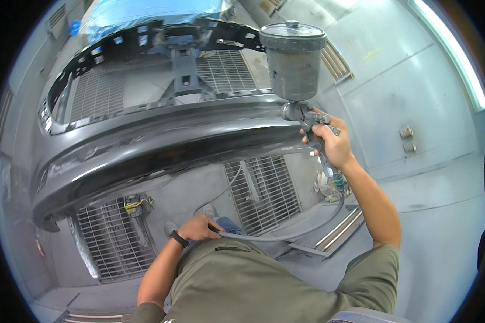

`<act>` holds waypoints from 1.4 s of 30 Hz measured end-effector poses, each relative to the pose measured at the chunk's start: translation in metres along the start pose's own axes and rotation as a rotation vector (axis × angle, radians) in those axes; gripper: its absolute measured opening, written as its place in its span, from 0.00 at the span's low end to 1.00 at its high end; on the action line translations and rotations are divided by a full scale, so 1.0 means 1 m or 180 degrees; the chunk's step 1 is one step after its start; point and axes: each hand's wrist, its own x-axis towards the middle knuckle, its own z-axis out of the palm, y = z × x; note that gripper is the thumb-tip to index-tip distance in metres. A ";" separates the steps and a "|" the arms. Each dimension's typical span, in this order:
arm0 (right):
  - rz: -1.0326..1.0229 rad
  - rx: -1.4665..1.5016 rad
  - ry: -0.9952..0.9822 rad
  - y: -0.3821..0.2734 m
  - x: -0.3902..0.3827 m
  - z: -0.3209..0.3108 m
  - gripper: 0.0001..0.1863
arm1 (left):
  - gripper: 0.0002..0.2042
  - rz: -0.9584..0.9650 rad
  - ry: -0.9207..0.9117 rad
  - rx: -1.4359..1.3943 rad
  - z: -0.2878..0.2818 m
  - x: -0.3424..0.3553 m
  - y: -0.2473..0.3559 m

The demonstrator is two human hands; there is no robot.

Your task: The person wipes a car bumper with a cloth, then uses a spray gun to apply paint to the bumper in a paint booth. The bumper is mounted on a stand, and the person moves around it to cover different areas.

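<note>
My right hand [331, 137] grips a spray gun [302, 116] that has a grey lidded cup [292, 67] on top. The gun is held up at the right end of a dark, glossy car bumper [140, 142], which spans the view in front of me. A grey air hose [280, 236] drops from the gun's handle and curves across to my left hand [199, 226], which is closed around it near my waist. The bumper's black perforated upper frame [121, 43] rises behind its painted face.
A blue plastic-covered object [124, 16] sits at the back. Floor grates [261, 196] lie below the bumper, with a yellow-wrapped fitting [137, 204] at the left. Grey booth walls [409, 70] carry a long light strip [452, 48] at the right. A metal rail [337, 231] lies low right.
</note>
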 end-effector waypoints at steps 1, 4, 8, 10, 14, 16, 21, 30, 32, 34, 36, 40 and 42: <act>0.0002 0.0034 0.0115 0.012 0.004 -0.020 0.28 | 0.16 -0.0006 -0.0018 0.0066 0.000 0.012 0.006; 0.0037 0.0216 0.0369 0.049 0.016 -0.074 0.27 | 0.17 -0.0042 -0.0105 0.0290 0.009 0.044 0.022; -0.0017 0.0095 0.0902 0.089 0.032 -0.136 0.26 | 0.17 -0.0073 -0.0082 0.0455 0.021 0.080 0.039; -0.0060 -0.0044 0.1149 0.101 0.035 -0.160 0.26 | 0.17 -0.0216 0.0033 0.0499 0.027 0.089 0.044; 0.0153 0.0268 0.1278 0.101 0.032 -0.192 0.27 | 0.16 -0.0261 0.0155 0.0092 0.031 0.096 0.045; 0.0052 0.0422 0.1009 0.094 0.029 -0.197 0.27 | 0.16 -0.0231 0.0166 0.0012 0.033 0.097 0.044; -0.0210 0.0967 0.0324 0.073 0.020 -0.191 0.28 | 0.14 -0.0522 0.0192 0.0186 0.038 0.103 0.044; -0.0402 0.1825 -0.0493 0.051 0.003 -0.145 0.33 | 0.16 -0.0622 0.0400 -0.0022 0.040 0.090 0.044; -0.0437 0.1784 -0.0534 0.051 0.001 -0.136 0.34 | 0.16 -0.0629 0.0458 -0.0053 0.039 0.085 0.045; -0.0582 0.1879 -0.0675 0.053 0.000 -0.130 0.35 | 0.16 -0.0626 0.0507 -0.0096 0.038 0.081 0.047; -0.0508 0.1663 -0.0710 0.055 0.000 -0.126 0.36 | 0.15 -0.0780 0.0537 -0.0039 0.038 0.078 0.050; -0.0339 0.1102 -0.0439 0.048 -0.002 -0.118 0.40 | 0.15 -0.0730 0.0625 0.0097 0.038 0.071 0.048; -0.0332 0.0776 -0.0330 0.037 -0.001 -0.106 0.41 | 0.15 -0.0616 0.0638 0.0182 0.037 0.070 0.040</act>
